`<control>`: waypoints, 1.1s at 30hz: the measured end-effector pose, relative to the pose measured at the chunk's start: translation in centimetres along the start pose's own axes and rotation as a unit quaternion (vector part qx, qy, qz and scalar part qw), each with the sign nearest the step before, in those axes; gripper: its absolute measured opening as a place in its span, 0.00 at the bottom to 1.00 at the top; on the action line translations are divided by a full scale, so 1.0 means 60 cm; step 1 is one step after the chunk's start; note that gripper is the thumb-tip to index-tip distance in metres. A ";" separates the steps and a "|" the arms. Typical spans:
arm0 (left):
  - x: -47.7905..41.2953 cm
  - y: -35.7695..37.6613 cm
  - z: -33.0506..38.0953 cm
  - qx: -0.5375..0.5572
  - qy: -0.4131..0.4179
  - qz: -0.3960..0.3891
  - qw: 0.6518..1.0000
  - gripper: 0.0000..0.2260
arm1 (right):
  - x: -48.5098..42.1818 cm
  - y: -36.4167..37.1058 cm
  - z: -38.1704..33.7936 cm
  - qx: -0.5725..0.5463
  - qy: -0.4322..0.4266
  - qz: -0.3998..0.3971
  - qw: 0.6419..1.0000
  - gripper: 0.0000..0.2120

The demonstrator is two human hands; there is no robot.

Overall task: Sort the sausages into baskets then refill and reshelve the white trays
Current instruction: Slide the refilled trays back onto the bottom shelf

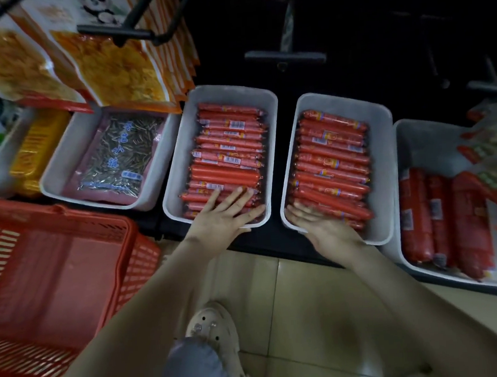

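Note:
Two white trays full of red sausages stand side by side on a low dark shelf. My left hand [228,212] lies flat with straight fingers on the sausages [226,148] at the near end of the left tray [233,92]. My right hand [318,220] rests over the near rim of the right tray [380,118], its fingers blurred and touching that tray's sausages [333,163]. A red plastic basket [54,263] stands on the floor at the left, and nothing shows inside it.
A third white tray [415,129] at the right holds thicker red sausages. Left of the sausage trays a white tray [58,161] holds a bag of sunflower seeds. Orange snack bags [113,68] hang above. My shoe [215,325] is on the tiled floor below.

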State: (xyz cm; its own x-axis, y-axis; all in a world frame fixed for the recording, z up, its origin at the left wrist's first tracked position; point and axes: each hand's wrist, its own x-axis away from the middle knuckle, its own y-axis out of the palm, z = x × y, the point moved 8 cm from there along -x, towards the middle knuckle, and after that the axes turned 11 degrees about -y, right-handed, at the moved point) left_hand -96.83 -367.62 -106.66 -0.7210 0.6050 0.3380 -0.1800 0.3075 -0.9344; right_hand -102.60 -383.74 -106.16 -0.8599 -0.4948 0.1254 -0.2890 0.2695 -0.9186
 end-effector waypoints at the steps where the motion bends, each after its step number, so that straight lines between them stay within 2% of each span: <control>1: -0.001 -0.003 -0.003 0.015 0.006 0.011 1.000 0.22 | 0.007 0.003 -0.004 -0.011 0.004 -0.004 1.000 0.33; 4: 0.001 -0.004 -0.011 0.016 0.044 0.060 0.997 0.23 | 0.028 0.019 -0.003 -0.037 -0.004 -0.019 0.999 0.36; 6: 0.006 -0.016 -0.017 0.026 0.039 0.078 0.996 0.23 | 0.026 0.028 -0.001 -0.046 -0.002 -0.032 0.998 0.36; 8: 0.007 -0.006 -0.011 0.008 0.034 0.054 0.998 0.25 | 0.004 0.027 -0.015 -0.046 -0.010 -0.014 0.999 0.35; 10: 0.008 0.009 -0.014 -0.017 0.004 -0.013 1.000 0.25 | -0.024 0.027 -0.029 -0.039 -0.012 -0.005 0.999 0.33; 12: 0.010 -0.006 -0.018 0.024 -0.022 0.004 0.999 0.24 | -0.039 0.030 -0.034 -0.041 -0.006 0.002 0.999 0.32; 14: 0.005 -0.002 -0.016 0.040 -0.046 -0.013 0.998 0.31 | -0.037 0.029 -0.031 -0.039 0.005 -0.001 0.999 0.31; 15: 0.001 -0.009 -0.005 0.044 -0.043 0.003 0.998 0.35 | -0.032 0.027 -0.032 -0.036 0.004 -0.008 0.999 0.31; 17: -0.010 -0.043 0.046 0.054 0.005 0.083 0.995 0.40 | -0.024 0.021 -0.039 -0.026 -0.014 -0.023 0.999 0.29; 19: -0.026 -0.071 0.103 0.047 0.050 0.118 0.991 0.40 | -0.003 0.000 -0.040 -0.026 -0.023 0.007 0.999 0.27; 22: -0.045 -0.081 0.181 0.042 0.073 0.105 0.991 0.38 | 0.089 -0.040 0.013 -0.051 0.056 0.109 0.991 0.29; 25: -0.051 -0.073 0.241 0.056 0.083 0.071 0.992 0.29 | 0.232 -0.060 0.106 -0.040 0.253 0.236 0.937 0.30; 27: -0.050 -0.053 0.269 0.054 0.084 0.029 0.995 0.24 | 0.281 -0.040 0.138 -0.043 0.359 0.203 0.910 0.31; 29: -0.054 -0.036 0.273 0.047 0.071 0.024 0.996 0.23 | 0.281 -0.015 0.143 -0.039 0.385 0.146 0.910 0.28; 33: -0.055 -0.030 0.266 0.046 0.057 0.049 0.996 0.21 | 0.264 -0.022 0.136 0.013 0.336 0.188 0.923 0.28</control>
State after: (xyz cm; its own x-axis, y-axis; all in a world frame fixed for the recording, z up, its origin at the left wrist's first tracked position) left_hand -104.80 -381.90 -107.92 -0.6579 0.7105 0.2496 -0.1756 0.1775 -0.9683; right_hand -112.41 -398.69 -106.01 -0.9669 0.2550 -0.0084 0.0856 0.2932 -0.9522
